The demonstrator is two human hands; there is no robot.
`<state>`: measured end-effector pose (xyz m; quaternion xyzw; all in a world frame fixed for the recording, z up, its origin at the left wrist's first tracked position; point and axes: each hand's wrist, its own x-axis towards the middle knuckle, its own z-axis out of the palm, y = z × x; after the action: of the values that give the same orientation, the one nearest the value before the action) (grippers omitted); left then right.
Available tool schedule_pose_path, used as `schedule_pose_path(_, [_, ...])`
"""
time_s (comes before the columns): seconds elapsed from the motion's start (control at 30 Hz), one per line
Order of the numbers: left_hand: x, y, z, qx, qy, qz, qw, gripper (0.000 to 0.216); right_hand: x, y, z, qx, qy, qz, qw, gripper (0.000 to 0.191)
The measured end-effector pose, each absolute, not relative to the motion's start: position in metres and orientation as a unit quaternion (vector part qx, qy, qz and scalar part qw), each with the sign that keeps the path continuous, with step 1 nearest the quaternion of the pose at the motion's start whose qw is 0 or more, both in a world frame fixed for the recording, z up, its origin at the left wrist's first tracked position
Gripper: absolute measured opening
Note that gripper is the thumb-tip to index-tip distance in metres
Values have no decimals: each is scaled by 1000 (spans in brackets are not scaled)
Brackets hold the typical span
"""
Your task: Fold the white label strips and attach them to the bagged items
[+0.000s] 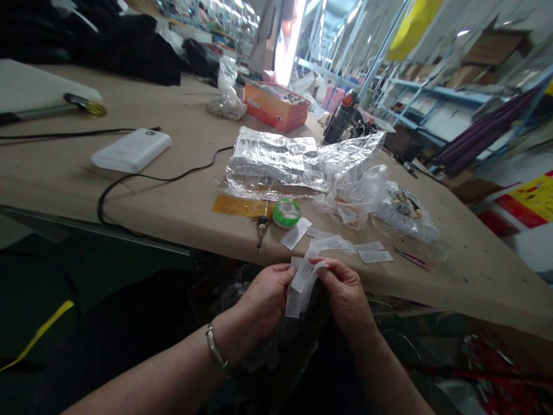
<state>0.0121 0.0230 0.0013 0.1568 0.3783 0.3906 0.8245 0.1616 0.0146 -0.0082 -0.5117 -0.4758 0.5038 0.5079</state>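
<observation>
Several whitish translucent printed strips (303,275) hang between my two hands, just off the table's front edge. My left hand (270,294) pinches them from the left, thumb on top. With its thumb and fingers my right hand (343,285) grips the curled upper end of a strip. Behind my hands more of these small printed labels (330,242) lie loosely overlapped at the table edge, with a separate piece (296,233) to their left. Further labels (373,252) rest to the right, beside pink-handled tweezers (410,257). The print is too small to read.
A soldering iron (261,227) points toward the edge beside a green round tin (286,213). Behind are a silvery plastic bag (276,164), clear bags (356,193) and an orange box (276,106). A black cable (173,177) curves past a white power bank (132,151).
</observation>
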Motion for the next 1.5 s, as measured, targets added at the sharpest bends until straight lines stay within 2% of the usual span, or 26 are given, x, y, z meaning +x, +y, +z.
schedule_pose_path(0.13, [13,24,0,159,384,393,820,10,151,20,-7,-512,-518,478,490,13])
schedule_pose_path(0.33, [10,23,-2,158,428,373,808,12,166,42,14,-543,-552,364,517,12])
schedule_pose_path(0.43, [9,21,-5,164,450,362,800,16,182,62,20,-548,-532,378,523,17])
schedule_pose_path(0.63, [7,18,-7,174,449,358,800,17,204,85,20,-574,-546,402,459,18])
schedule_pose_path(0.77, [7,13,-1,167,444,350,808,17,202,69,28,-545,-575,332,513,14])
schedule_pose_path(0.87, [6,8,5,158,424,323,831,17,188,38,38,-481,-617,212,586,7])
schedule_pose_path(0.9, [6,6,7,153,417,316,838,17,182,26,40,-456,-650,160,586,11])
schedule_pose_path(1.0, [4,3,10,138,372,328,857,16,166,-3,33,-377,-787,88,480,21])
schedule_pose_path(1.13, [3,0,12,113,335,379,855,14,156,-19,6,-336,-862,73,374,14])
schedule_pose_path(1.27, [2,-1,7,78,349,399,845,13,152,-23,-9,-332,-878,46,342,17])
schedule_pose_path(1.5, [2,-1,2,75,361,408,835,12,147,-28,-4,-349,-879,27,324,17])
